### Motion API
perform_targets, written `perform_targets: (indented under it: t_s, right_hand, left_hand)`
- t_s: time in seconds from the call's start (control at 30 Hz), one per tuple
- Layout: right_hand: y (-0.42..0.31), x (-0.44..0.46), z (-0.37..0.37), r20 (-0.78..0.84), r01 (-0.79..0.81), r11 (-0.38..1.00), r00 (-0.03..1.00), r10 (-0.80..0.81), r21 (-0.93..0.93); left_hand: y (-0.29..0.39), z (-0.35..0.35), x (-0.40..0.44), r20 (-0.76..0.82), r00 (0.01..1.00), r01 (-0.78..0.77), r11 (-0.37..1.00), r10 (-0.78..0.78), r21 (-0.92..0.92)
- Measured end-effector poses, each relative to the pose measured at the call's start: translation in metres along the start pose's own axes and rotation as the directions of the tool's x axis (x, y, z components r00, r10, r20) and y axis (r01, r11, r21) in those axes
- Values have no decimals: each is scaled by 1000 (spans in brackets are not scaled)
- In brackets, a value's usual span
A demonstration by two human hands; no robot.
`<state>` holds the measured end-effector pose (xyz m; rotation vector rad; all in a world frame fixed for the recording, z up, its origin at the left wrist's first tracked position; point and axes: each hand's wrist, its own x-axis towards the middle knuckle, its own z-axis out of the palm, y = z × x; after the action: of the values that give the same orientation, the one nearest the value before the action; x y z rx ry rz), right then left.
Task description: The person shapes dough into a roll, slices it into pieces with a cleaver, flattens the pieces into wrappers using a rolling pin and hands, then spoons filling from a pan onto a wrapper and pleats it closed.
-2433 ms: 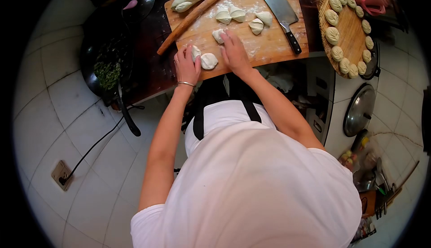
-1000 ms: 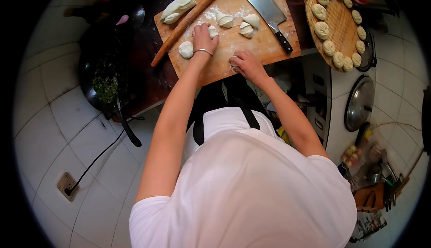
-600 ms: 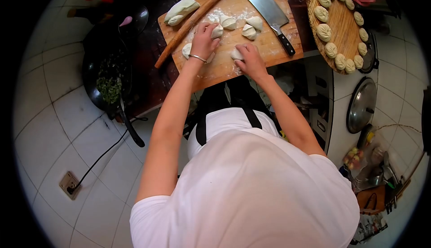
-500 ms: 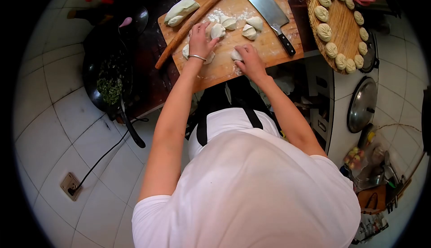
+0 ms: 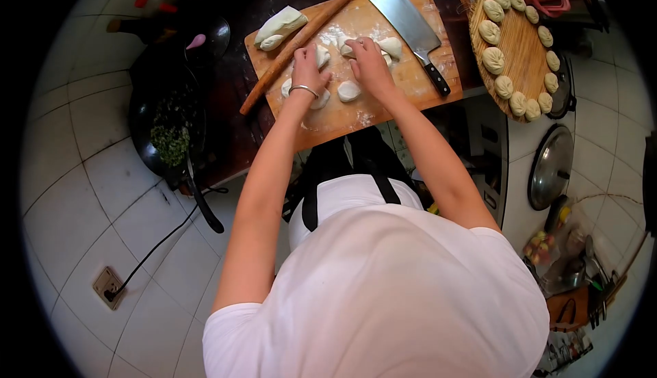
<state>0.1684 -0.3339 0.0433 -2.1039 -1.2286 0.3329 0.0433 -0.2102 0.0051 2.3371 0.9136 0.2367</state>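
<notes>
Touching one dough piece [image 5: 322,56] with left hand [image 5: 308,71], another lump [image 5: 345,49] with right hand [image 5: 371,65], on a floured cutting board [image 5: 405,85] between rolling pin [image 5: 295,53] and cleaver [image 5: 405,19], beside pleated buns [image 5: 493,60] on a woven tray [image 5: 524,49].

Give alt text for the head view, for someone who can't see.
A person's left hand and right hand are among dough pieces, between a rolling pin and a cleaver on a floured cutting board. A tray of pleated buns sits right; a wok holding chopped greens, left.

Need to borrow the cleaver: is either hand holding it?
No, the cleaver lies on the cutting board, apart from the left hand and right hand.
</notes>
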Motion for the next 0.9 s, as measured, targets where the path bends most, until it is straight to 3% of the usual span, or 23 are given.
perform_targets:
  t_s: [0.07,0.13,0.2,0.27,0.3,0.33,0.37,0.4,0.43,0.5,0.53,0.57,0.6,0.63,0.67,0.73,0.8,0.83,0.87,0.9]
  right_hand:
    - [11,17,9,-25,59,996,998,-61,-72]
    - [21,33,14,277,243,951,943,-185,-193]
    - [28,47,10,323,201,970,935,-147,-140]
    - [36,56,11,19,-47,984,999,51,-171]
    - [40,59,11,-15,-23,987,1000,21,-157]
    - [40,59,9,-12,-21,987,1000,19,-159]
    - [39,58,8,118,112,982,989,-95,-150]
    - [38,56,8,246,240,963,948,-204,-125]
    - [34,51,6,252,241,962,946,-204,-128]
    - [25,42,2,516,328,929,833,-199,-172]
    - [26,41,0,518,332,927,832,-201,-173]
    - [29,38,-4,395,271,950,898,-191,-157]
    - [29,33,-5,272,210,969,947,-169,-129]
    - [30,39,-3,183,73,997,981,-70,-7]
    - [29,40,-2,185,75,997,980,-73,-8]
    - [29,42,-1,213,-231,887,965,156,399]
    - [33,36,-2,275,-230,930,949,150,286]
    - [35,33,-2,334,-217,961,930,150,172]
    - [37,31,0,336,-218,961,930,151,171]
    - [38,28,2,196,-97,988,978,73,117]
  left_hand:
    - [-10,10,6,76,997,-11,997,17,-71]
    - [-6,9,11,81,996,-30,993,40,-118]
    - [-1,0,17,47,997,-51,998,53,-40]
    - [10,-15,23,256,965,62,998,-60,0]
    - [10,-15,24,255,965,64,998,-61,-3]
    - [7,-14,26,179,980,-98,993,86,62]
    - [4,-13,26,114,965,-251,958,236,138]
    - [0,-13,24,113,966,-247,960,233,133]
    - [0,-16,21,177,958,-252,956,225,149]
    - [1,-21,10,235,949,-251,954,210,161]
    - [0,-24,3,218,971,-134,976,95,171]
    - [-1,-26,-2,204,979,-15,984,-22,180]
    - [-3,-24,-6,208,978,-9,984,-28,178]
    - [-9,-17,-8,78,995,-70,990,61,119]
    - [-13,-12,-7,-63,987,-142,987,146,70]
    - [-16,-2,-4,-121,975,-189,982,188,7]
    - [-16,4,-6,-177,958,-236,970,223,-56]
    - [-13,1,-9,-163,974,-168,984,156,-63]
    - [-10,-1,-10,-149,985,-98,993,87,-69]
    - [-6,-2,-10,-148,986,-94,993,83,-71]
